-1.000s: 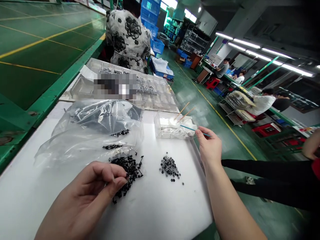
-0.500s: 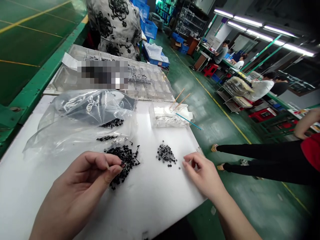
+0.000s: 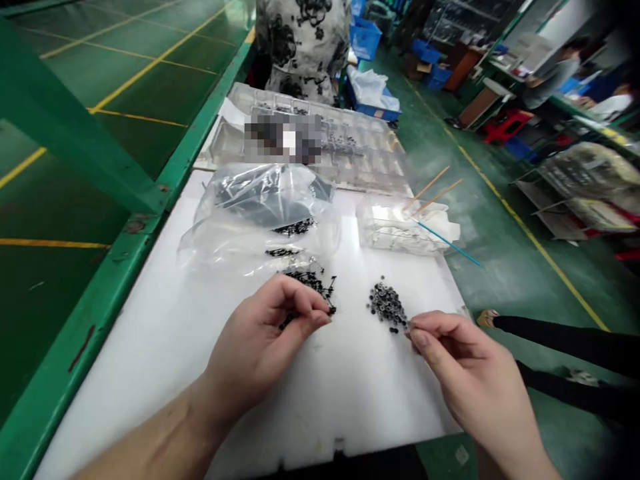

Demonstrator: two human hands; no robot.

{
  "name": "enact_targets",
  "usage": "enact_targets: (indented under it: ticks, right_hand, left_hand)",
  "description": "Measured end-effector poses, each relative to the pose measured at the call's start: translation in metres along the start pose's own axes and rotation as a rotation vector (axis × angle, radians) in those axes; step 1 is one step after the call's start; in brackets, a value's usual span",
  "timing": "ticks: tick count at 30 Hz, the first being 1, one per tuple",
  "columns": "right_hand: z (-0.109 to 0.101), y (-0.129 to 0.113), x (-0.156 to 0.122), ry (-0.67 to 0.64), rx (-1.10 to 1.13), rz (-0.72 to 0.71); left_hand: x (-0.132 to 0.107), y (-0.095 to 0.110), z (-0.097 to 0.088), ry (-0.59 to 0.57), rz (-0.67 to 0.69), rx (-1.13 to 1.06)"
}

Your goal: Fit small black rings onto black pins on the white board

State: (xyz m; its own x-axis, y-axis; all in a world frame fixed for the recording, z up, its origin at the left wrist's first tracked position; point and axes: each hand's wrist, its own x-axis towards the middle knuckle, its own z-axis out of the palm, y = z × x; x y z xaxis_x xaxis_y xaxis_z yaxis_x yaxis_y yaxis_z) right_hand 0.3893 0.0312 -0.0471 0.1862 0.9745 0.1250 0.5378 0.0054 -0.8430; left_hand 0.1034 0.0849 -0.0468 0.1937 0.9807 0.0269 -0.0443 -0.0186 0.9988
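L hand: L hand [image 3: 255,350] over the black parts, fingers pinched shut, seems to hold one, too small to be sure.
R hand: R hand [image 3: 475,373] at edge of rings, thumb + index closed together, can't tell if anything's held.
Parts: black parts [image 3: 310,283] in loose pile on white board [image 3: 350,400], just under L fingertips; rings [image 3: 387,308] in separate small pile between the hands, near R fingertips.
Progress: both piles unsorted on board, more black parts lying on plastic bag [image 3: 265,213], more inside it; nothing seen joined or finished.
Rest: clear trays [image 3: 350,153] beyond bag; clear box [image 3: 383,230] w/ white cloth, wood sticks [image 3: 433,190], blue stick [image 3: 447,243]; co-worker in floral top [image 3: 300,47] past trays; black-trousered legs [image 3: 565,343] on right; blue crates [image 3: 365,40] far off.
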Motion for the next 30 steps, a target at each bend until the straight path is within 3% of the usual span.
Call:
enact_targets:
  ticks: [3,6,10,16,20,25,30]
  right_hand:
    - [0.029,-0.035,0.013,-0.146,0.402,0.102]
    - [0.054,-0.052,0.021,-0.304,0.717,0.195]
    - [0.063,-0.054,0.024,-0.377,0.847,0.268]
    - [0.055,-0.051,0.019,-0.370,0.785,0.266]
    - [0.053,-0.053,0.017,-0.353,0.665,0.129]
    - [0.055,-0.059,0.017,-0.224,0.329,-0.120]
    - [0.059,-0.060,0.016,-0.223,0.266,-0.166]
  left_hand:
    - [-0.001,0.001,0.000,-0.004,0.008,-0.011]
    - [-0.001,0.001,0.000,-0.006,0.015,-0.016]
    - [-0.003,0.002,-0.001,0.006,0.025,0.001]
    - [-0.005,0.003,-0.002,0.001,0.044,0.040]
    - [-0.004,0.002,-0.002,-0.013,0.066,0.032]
    - [-0.004,0.002,-0.001,-0.032,0.125,0.030]
    - [-0.005,0.003,-0.001,-0.054,0.182,0.082]
